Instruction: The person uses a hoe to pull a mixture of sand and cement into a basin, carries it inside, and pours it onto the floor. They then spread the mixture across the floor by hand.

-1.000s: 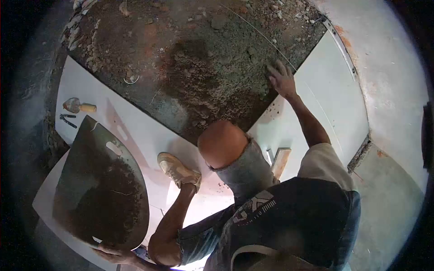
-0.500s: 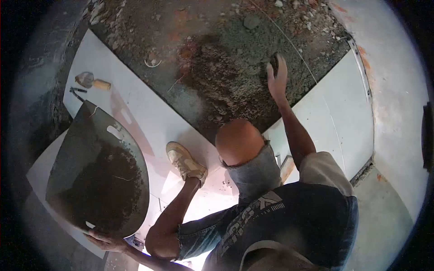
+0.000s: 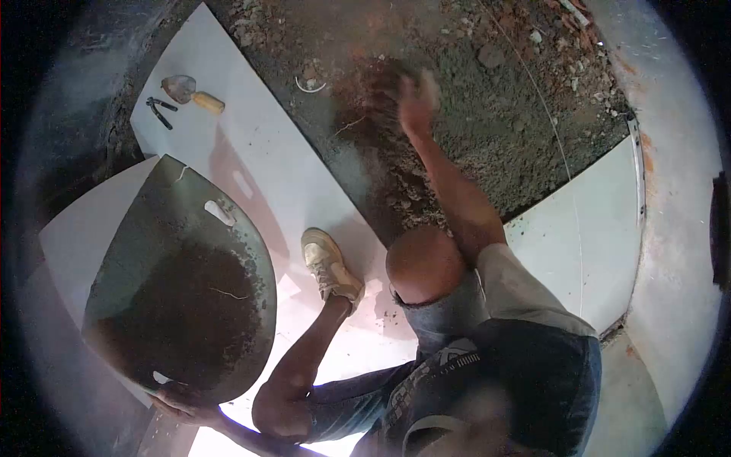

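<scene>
My left hand (image 3: 183, 407) grips the lower rim of a grey mortar pan (image 3: 255, 282) near one of its handle slots. The pan is tilted, and dark, damp material coats much of its inside. Over the bed of loose sandy mortar and soil (image 3: 472, 171) is my right hand (image 3: 417, 103), smeared by motion. Its fingers are too blurred to tell whether they hold anything. On the large white tile to the left lie a trowel (image 3: 180, 88) with a wooden handle and a pair of pincers (image 3: 161, 112).
A thin string (image 3: 550, 103) crosses the bed and the right-hand white tile (image 3: 586, 228). My shoe (image 3: 327, 259) rests on the left white tile (image 3: 263, 126). Walls rise on both sides. Stones and rubble (image 3: 594, 76) lie at the far right of the bed.
My right hand has swept leftward across the loose material. The left hand still holds the pan's rim. The view has shifted slightly.
</scene>
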Demonstrator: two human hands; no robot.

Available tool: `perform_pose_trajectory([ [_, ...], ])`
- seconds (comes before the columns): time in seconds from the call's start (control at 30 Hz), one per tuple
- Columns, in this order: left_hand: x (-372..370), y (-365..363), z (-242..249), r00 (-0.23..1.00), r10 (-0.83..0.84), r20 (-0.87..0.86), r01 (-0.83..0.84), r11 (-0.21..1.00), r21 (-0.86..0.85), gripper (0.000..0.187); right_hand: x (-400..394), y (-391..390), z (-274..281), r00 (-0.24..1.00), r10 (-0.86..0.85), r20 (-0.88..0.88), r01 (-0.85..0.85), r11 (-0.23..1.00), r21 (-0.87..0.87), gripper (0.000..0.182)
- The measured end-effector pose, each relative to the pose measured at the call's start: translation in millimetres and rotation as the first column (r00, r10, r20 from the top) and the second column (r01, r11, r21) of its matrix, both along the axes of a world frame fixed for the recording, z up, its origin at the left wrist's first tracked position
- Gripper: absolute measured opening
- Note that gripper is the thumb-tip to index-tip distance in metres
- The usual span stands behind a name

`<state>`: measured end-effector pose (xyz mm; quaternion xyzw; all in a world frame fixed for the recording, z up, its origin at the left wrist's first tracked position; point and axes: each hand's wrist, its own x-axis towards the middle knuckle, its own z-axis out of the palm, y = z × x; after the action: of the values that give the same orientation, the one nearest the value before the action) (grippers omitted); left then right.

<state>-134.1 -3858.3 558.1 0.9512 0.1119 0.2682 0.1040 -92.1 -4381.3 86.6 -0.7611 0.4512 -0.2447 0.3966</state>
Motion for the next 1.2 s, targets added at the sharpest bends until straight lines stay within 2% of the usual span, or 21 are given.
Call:
perform_pose_trajectory([
  [0.07, -4, -2, 0, 1.0, 0.027, 0.002, -0.027, 0.997, -0.073, 0.051, 29, 21, 17, 0.954, 0.294, 0.055, -0.299, 0.942, 0.152, 0.057],
  [0.1, -4, -1, -1, 0.999, 0.04, 0.004, -0.039, 0.993, -0.114, 0.053, 37, 28, 43, 0.923, 0.375, 0.09, -0.386, 0.894, 0.226, 0.053],
  [0.17, -1, 8, 7, 1.0, -0.007, -0.001, 0.007, 0.998, 0.056, 0.055, 14, 13, 56, 0.927, 0.372, -0.045, -0.367, 0.926, 0.091, 0.052],
  [0.2, -5, 13, 6, 1.0, -0.027, -0.004, 0.028, 0.997, 0.07, 0.057, -1, 4, 63, 0.923, 0.371, -0.105, -0.373, 0.928, -0.002, 0.051],
  [0.27, -5, 2, 6, 0.997, -0.076, -0.023, 0.077, 0.996, 0.045, 0.061, -65, -19, 29, 0.936, 0.181, -0.303, -0.279, 0.905, -0.321, 0.051],
  [0.33, -1, -3, 6, 0.996, -0.083, -0.041, 0.083, 0.997, 0.002, 0.062, -125, -33, 48, 0.869, -0.018, -0.495, -0.199, 0.903, -0.382, 0.051],
  [0.43, 8, 7, 8, 0.995, -0.059, -0.08, 0.061, 0.998, 0.015, 0.062, -162, -5, 32, 0.786, 0.007, -0.618, -0.281, 0.894, -0.348, 0.051],
  [0.53, 11, 6, 11, 0.991, -0.079, -0.108, 0.089, 0.993, 0.083, 0.062, -142, 40, 23, 0.892, -0.023, -0.451, -0.102, 0.963, -0.251, 0.053],
  [0.6, 10, -1, 14, 0.989, -0.09, -0.116, 0.103, 0.988, 0.112, 0.062, -123, 54, 20, 0.97, 0.088, -0.225, -0.153, 0.944, -0.291, 0.052],
  [0.7, 13, -19, 14, 0.989, -0.077, -0.125, 0.092, 0.989, 0.113, 0.064, -83, 76, 27, 0.909, 0.402, -0.109, -0.401, 0.916, 0.029, 0.058],
  [0.77, 6, 5, 17, 0.975, 0.055, -0.216, -0.049, 0.998, 0.036, 0.064, -56, 64, 49, 0.897, 0.429, -0.108, -0.435, 0.899, -0.044, 0.056],
  [0.8, 1, 14, 20, 0.979, -0.002, -0.204, 0.027, 0.993, 0.117, 0.065, -40, 57, 60, 0.886, 0.45, -0.111, -0.459, 0.885, -0.08, 0.056],
  [0.83, -5, 23, 22, 0.98, -0.059, -0.192, 0.098, 0.975, 0.201, 0.066, -34, 39, 64, 0.91, 0.405, -0.086, -0.414, 0.903, -0.119, 0.056],
  [0.87, -7, 26, 22, 0.952, -0.258, -0.166, 0.303, 0.868, 0.392, 0.066, -41, 14, 64, 0.931, 0.359, -0.068, -0.365, 0.917, -0.161, 0.057],
  [0.93, -3, 6, 13, 0.956, -0.288, -0.063, 0.293, 0.904, 0.311, 0.067, -72, -31, 52, 0.942, 0.198, -0.271, -0.297, 0.868, -0.398, 0.057],
  [0.97, 2, -26, 15, 0.996, -0.087, -0.009, 0.087, 0.996, 0.021, 0.067, -84, -34, 44, 0.934, 0.195, -0.299, -0.296, 0.892, -0.341, 0.058],
  [1.03, -2, -36, 13, 0.997, 0.079, -0.012, -0.079, 0.959, -0.271, 0.066, -125, -28, 28, 0.92, 0.174, -0.352, -0.262, 0.94, -0.22, 0.059],
  [1.1, -15, -6, 14, 1.0, -0.013, -0.011, 0.009, 0.962, -0.275, 0.064, -164, 30, 12, 0.807, 0.451, -0.382, -0.564, 0.78, -0.27, 0.06],
  [1.17, -20, 17, 16, 0.995, -0.098, -0.029, 0.085, 0.95, -0.299, 0.064, -195, 85, 24, 0.688, 0.501, -0.524, -0.646, 0.752, -0.129, 0.059],
  [1.2, -16, 2, 16, 0.994, -0.1, -0.035, 0.089, 0.97, -0.226, 0.065, -213, 98, 14, 0.699, 0.64, -0.318, -0.678, 0.734, -0.013, 0.054],
])
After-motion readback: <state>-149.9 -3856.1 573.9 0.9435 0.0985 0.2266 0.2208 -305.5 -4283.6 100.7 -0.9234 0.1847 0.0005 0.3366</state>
